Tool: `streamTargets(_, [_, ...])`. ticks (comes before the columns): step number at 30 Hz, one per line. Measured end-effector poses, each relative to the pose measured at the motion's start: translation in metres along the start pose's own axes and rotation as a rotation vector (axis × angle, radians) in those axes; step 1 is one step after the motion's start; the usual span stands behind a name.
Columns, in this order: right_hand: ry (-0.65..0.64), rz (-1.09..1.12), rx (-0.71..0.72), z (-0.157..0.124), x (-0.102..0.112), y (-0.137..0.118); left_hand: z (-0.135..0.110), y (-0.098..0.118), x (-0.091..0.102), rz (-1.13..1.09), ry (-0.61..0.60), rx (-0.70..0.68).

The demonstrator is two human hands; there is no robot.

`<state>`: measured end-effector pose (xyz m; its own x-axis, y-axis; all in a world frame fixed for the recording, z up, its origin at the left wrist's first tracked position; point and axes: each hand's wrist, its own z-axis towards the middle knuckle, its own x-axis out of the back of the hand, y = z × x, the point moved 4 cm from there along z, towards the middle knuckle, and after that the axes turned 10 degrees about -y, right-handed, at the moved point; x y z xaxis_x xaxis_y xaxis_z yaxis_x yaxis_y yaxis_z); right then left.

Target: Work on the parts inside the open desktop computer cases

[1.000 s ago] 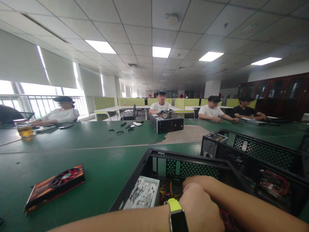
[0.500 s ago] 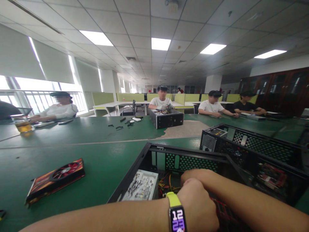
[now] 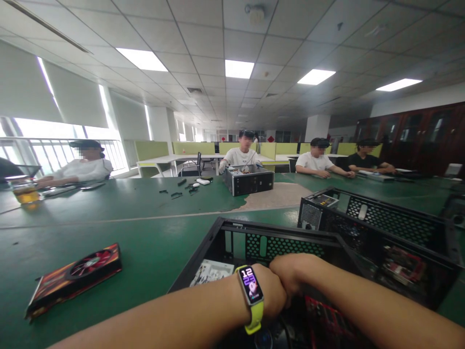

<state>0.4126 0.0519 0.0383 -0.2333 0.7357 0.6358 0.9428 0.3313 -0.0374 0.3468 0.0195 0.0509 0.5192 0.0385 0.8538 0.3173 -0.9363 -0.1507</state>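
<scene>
An open black computer case [image 3: 276, 231] lies in front of me on the green table [image 3: 152, 242]. Both my hands reach down into it and touch each other. My left hand [image 3: 273, 296], with a yellow-strapped watch [image 3: 250, 291] on the wrist, points down, its fingers hidden. My right hand [image 3: 290, 274] is curled like a fist against it; what it grips is hidden. A red circuit board [image 3: 323, 315] lies just below the hands. A white metal box [image 3: 212, 270] sits inside the case at the left.
A red graphics card [image 3: 74, 276] lies on the table at my left. A second open black case [image 3: 381, 218] stands at my right. Across the table, several people sit, one at a dark case [image 3: 249, 182]. A cup of amber drink [image 3: 24, 191] stands far left.
My left wrist has turned so the watch face shows on top, and both hands have shifted a little deeper into the case. The view has swung slightly right.
</scene>
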Motion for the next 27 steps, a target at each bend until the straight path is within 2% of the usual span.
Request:
streamTargets(2, [0.011,-0.010,0.008,0.000,0.000,0.000,-0.002,0.002,0.001,0.037,-0.119,-0.003])
streamTargets(3, [0.001,-0.014,0.005,0.001,0.000,0.001,-0.004,0.003,0.004,0.047,-0.138,-0.004])
streamTargets(5, [-0.021,-0.023,-0.006,-0.001,-0.001,0.002,-0.008,0.005,0.010,0.051,-0.127,-0.016])
streamTargets(7, [0.016,-0.044,-0.003,-0.006,0.002,0.003,-0.014,0.004,0.016,0.060,-0.093,-0.021])
streamTargets(10, [0.175,-0.094,0.034,-0.017,0.012,0.004,-0.025,-0.006,0.030,0.061,0.009,0.038])
streamTargets(12, [0.261,-0.081,0.052,-0.022,0.018,0.008,-0.030,-0.015,0.037,0.060,0.027,0.074])
streamTargets(14, [0.268,-0.003,0.101,-0.023,0.019,0.014,-0.028,-0.019,0.035,-0.019,-0.089,-0.021])
streamTargets(17, [0.217,0.108,0.149,-0.018,0.016,0.024,-0.015,-0.007,0.018,-0.156,-0.449,-0.236])
streamTargets(18, [0.204,0.124,0.130,-0.017,0.015,0.026,-0.011,-0.004,0.012,-0.136,-0.533,-0.230])
streamTargets(19, [0.196,0.131,0.101,-0.015,0.014,0.029,-0.008,-0.002,0.009,-0.082,-0.563,-0.161])
streamTargets(20, [0.186,0.128,0.076,-0.015,0.013,0.030,-0.005,-0.002,0.010,-0.016,-0.526,-0.055])
streamTargets(23, [0.106,0.112,0.016,-0.016,0.010,0.028,-0.010,-0.008,0.027,0.062,-0.237,0.221])
streamTargets(25, [0.053,0.079,-0.026,-0.016,0.009,0.026,-0.019,-0.015,0.035,0.056,-0.106,0.284])
streamTargets(27, [0.039,0.050,-0.053,-0.016,0.009,0.025,-0.023,-0.022,0.035,0.046,-0.098,0.312])
